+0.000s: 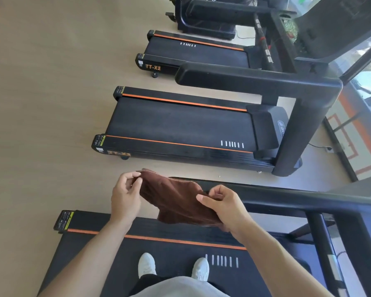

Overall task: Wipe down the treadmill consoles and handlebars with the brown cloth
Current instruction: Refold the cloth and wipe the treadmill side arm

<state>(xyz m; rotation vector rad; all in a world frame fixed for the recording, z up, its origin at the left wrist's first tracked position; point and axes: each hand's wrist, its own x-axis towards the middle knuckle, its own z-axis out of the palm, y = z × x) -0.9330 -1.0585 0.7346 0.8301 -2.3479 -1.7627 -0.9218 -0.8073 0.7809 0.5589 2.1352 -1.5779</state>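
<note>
I hold the brown cloth [176, 200] stretched between both hands above the belt of the treadmill I stand on. My left hand [124, 196] pinches its upper left corner. My right hand [225, 209] grips the cloth's right edge, and the rest hangs loosely below. The black handlebar [287, 198] of this treadmill runs just behind my right hand toward the right. The neighbouring treadmill's thick black handlebar [244, 79] and upright [298, 133] stand further back. No console face is visible.
My white shoes [146, 264] stand on the black belt [180, 273] with orange trim. Two more treadmills [180, 125] line up behind on the light wood floor [51, 103]. A glass wall [362, 93] and a power cable lie to the right.
</note>
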